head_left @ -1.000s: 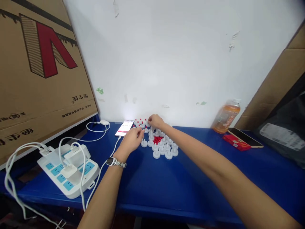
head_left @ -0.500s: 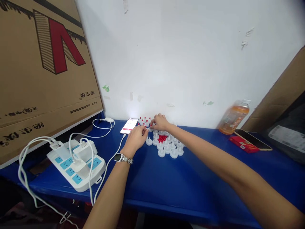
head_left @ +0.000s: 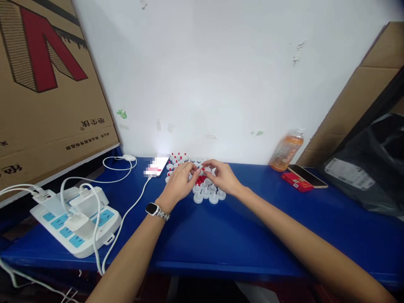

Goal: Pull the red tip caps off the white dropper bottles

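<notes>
Both hands at frame centre, over a cluster of white plastic pieces [head_left: 213, 198] on a blue table [head_left: 240, 240]: right hand [head_left: 225, 176] with fingers narrow, pinched on a small red piece [head_left: 203, 169]; left hand [head_left: 181, 180] with thumb and fingers drawn close, cannot tell whether anything is held. Loose red bits [head_left: 200, 181] heaped just below the fingertips; red-tipped white pieces [head_left: 178, 158] upper left of the cluster, near a lit phone [head_left: 162, 165].
</notes>
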A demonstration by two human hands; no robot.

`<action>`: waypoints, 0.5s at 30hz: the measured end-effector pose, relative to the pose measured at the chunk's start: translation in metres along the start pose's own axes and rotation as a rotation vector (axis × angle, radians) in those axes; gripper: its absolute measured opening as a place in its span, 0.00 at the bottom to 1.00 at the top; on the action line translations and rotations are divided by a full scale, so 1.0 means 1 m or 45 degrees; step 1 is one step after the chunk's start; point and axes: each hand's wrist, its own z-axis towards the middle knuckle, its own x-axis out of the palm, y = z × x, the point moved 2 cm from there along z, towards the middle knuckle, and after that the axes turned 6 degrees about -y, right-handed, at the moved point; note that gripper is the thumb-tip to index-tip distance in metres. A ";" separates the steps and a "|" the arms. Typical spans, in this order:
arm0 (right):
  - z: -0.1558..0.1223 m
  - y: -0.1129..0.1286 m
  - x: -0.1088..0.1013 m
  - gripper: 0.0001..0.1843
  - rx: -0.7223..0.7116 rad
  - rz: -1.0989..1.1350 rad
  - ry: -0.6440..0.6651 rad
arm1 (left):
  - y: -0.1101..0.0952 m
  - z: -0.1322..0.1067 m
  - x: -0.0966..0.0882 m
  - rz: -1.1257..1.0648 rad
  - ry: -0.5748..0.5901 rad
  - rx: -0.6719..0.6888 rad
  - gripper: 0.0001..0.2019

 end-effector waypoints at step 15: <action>-0.032 0.022 -0.022 0.14 -0.231 -0.146 -0.196 | -0.026 0.001 0.020 -0.263 -0.109 -0.007 0.19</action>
